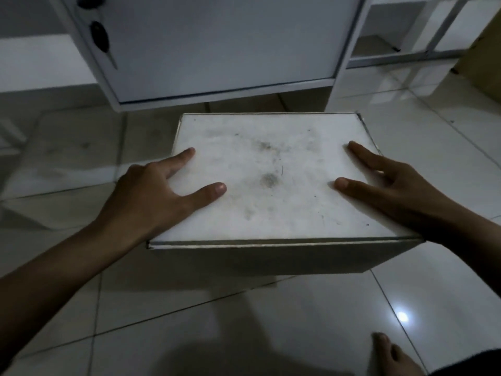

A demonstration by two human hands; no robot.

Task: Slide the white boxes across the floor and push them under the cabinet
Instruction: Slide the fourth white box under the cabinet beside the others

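Pale glossy tile floor (320, 308) runs beneath a white cabinet (217, 44) raised on legs, with a dark gap under its door, a key hanging from the lock (99, 36) at upper left, and a metal-framed shelf unit (423, 47) to its right. One white box (271, 180), lid dusty and smudged, sits on the floor just in front of the cabinet, its far edge near the gap. The left hand (151, 196) and right hand (393, 185) grasp its side edges, thumb and forefinger spread flat on the lid; a bare foot (390, 354) shows at lower right.
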